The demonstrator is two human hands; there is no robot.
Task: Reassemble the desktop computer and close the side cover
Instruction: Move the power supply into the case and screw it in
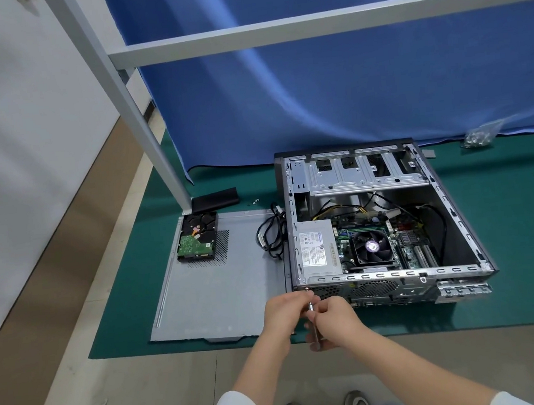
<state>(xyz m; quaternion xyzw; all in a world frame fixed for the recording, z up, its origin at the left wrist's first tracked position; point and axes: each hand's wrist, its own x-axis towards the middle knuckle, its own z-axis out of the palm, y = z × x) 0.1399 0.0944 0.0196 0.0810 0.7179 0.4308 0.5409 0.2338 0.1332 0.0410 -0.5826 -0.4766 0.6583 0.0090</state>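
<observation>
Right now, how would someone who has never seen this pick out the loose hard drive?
Find the open computer case on the green mat; beside it lies the flat grey side cover. The hard drive rests on that cover's far corner, the only black block showing a green circuit board.
</observation>
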